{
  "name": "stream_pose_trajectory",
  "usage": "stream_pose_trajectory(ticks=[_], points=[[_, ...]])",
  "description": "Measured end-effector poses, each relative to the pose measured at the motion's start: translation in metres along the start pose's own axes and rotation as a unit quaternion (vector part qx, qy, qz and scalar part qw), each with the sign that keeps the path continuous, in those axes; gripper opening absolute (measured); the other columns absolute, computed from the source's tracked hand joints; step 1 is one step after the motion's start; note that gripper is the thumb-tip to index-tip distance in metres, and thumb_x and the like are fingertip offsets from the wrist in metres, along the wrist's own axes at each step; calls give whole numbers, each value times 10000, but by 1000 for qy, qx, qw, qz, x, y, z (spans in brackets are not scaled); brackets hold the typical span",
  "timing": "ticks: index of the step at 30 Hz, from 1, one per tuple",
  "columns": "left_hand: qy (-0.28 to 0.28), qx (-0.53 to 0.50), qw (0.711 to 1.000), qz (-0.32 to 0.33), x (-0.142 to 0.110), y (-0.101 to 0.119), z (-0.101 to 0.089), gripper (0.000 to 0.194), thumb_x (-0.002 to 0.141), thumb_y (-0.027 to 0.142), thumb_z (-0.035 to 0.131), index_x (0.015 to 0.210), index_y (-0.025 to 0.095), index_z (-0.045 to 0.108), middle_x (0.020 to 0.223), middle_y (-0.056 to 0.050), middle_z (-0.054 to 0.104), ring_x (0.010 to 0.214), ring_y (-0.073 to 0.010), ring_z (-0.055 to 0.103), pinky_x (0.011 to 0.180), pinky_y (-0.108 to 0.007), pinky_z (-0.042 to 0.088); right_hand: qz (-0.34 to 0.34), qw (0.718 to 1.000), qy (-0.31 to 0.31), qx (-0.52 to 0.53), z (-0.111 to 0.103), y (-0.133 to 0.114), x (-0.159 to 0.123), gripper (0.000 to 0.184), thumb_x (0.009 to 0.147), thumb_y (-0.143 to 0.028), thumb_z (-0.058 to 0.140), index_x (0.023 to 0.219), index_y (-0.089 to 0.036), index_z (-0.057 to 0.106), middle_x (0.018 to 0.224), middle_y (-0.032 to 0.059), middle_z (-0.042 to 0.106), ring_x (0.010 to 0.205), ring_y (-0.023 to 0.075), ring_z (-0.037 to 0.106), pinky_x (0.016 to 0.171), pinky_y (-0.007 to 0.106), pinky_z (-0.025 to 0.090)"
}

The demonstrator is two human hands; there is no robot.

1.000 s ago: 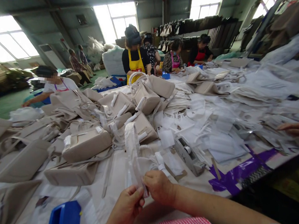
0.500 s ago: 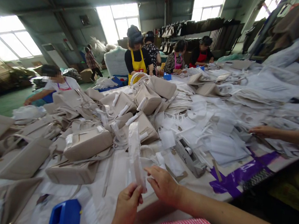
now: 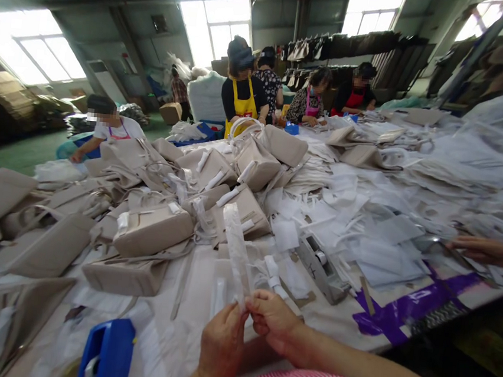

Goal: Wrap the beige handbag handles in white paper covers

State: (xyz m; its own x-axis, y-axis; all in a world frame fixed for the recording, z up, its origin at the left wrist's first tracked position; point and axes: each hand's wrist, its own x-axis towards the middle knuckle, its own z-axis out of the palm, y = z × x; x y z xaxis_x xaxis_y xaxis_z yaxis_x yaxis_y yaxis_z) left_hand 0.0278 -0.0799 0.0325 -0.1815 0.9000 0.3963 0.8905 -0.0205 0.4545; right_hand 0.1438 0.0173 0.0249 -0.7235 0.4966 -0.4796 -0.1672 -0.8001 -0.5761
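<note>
A long, pale strap wrapped in clear plastic film [image 3: 237,246] stands up from my fingers, tilted to the left at its top. My left hand [image 3: 223,337] is closed round its lower end. Right beside it, my right hand [image 3: 272,321] pinches the same end, fingertips nearly touching the left ones. What lies between the fingertips is partly hidden. Under my hands is a beige handbag part, mostly covered by my arms. A blue tape dispenser [image 3: 106,352] stands at the lower left, and a grey tape dispenser [image 3: 321,269] sits beyond my right hand.
Beige handbags [image 3: 153,232] are heaped across the left and middle of the table. White sheets and film [image 3: 388,249] cover the right side. Purple tape [image 3: 418,302] lines the near edge. A co-worker's hand [image 3: 494,252] reaches in from the right. Several people work beyond the table.
My right hand has come in from beside the wrapped strap and closed on its lower end next to my left hand. The view has shifted slightly left.
</note>
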Motion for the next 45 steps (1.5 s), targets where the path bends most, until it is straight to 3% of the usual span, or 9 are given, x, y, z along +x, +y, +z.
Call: stream_pose_trajectory(ticks=[5, 16, 21, 30, 33, 37, 39, 43, 45], points=[[67, -27, 997, 4, -3, 2, -16, 322, 877, 179, 581, 1192, 215, 635, 933, -78, 647, 839, -170, 641, 769, -266, 551, -29, 998, -25, 43, -5, -9, 2, 426, 636, -385, 844, 741, -160, 498, 552, -84, 463, 413, 11, 235, 406, 187, 113], [56, -48, 997, -16, -1, 0, -4, 110, 870, 178, 597, 934, 201, 682, 725, -33, 648, 660, -144, 624, 643, -222, 502, -38, 998, -43, 41, 4, -7, 0, 430, 651, -389, 838, 706, -167, 474, 540, -81, 458, 404, 15, 269, 401, 189, 134], [101, -53, 993, -40, 1, 0, -5, 201, 836, 234, 663, 1028, 189, 620, 716, -3, 605, 590, -120, 582, 603, -211, 480, -62, 997, -35, -1, 9, -11, -2, 419, 666, -436, 814, 721, -155, 507, 566, -66, 477, 411, 19, 281, 408, 202, 127], [-1, -191, 975, -111, 8, -1, 1, 207, 886, 269, 561, 715, 201, 654, 682, -18, 562, 637, -123, 548, 628, -224, 432, -126, 976, 10, -175, 6, -10, -3, 285, 762, -382, 680, 668, -166, 518, 492, -81, 382, 441, 64, 298, 446, 232, 213], [-91, -328, 906, -251, 14, -1, -6, 266, 823, 404, 650, 688, 180, 607, 595, 30, 464, 535, -88, 430, 513, -209, 351, -204, 929, 30, -307, 3, -13, -4, 222, 786, -295, 641, 639, -156, 549, 573, -44, 462, 560, 94, 408, 550, 243, 317], [-128, -591, 663, -442, 18, 2, -10, 399, 741, 545, 703, 798, 178, 557, 515, 122, 244, 434, -39, 165, 393, -175, 167, -311, 825, 32, -471, -2, -9, -4, 260, 849, -258, 603, 624, -164, 513, 658, -23, 502, 667, 116, 460, 634, 260, 327], [-82, -644, 585, -485, 18, 3, -5, 423, 670, 490, 790, 780, 177, 528, 520, 133, 243, 442, -27, 141, 388, -159, 149, -363, 764, 17, -534, -5, -6, -4, 277, 898, -252, 548, 640, -170, 486, 690, -10, 507, 689, 123, 466, 643, 269, 323], [-30, -678, 505, -534, 17, 4, 5, 479, 551, 386, 888, 731, 179, 495, 519, 135, 283, 438, -12, 152, 380, -143, 145, -449, 649, -43, -613, -12, -6, -4, 246, 935, -209, 435, 698, -178, 493, 717, 13, 499, 681, 136, 446, 618, 284, 308], [-35, -675, 501, -541, 17, 4, 6, 495, 522, 372, 900, 702, 188, 478, 508, 137, 282, 432, -13, 148, 378, -149, 143, -466, 616, -83, -630, -15, -10, -5, 251, 933, -184, 398, 704, -175, 503, 714, 17, 489, 664, 136, 426, 609, 287, 303]])
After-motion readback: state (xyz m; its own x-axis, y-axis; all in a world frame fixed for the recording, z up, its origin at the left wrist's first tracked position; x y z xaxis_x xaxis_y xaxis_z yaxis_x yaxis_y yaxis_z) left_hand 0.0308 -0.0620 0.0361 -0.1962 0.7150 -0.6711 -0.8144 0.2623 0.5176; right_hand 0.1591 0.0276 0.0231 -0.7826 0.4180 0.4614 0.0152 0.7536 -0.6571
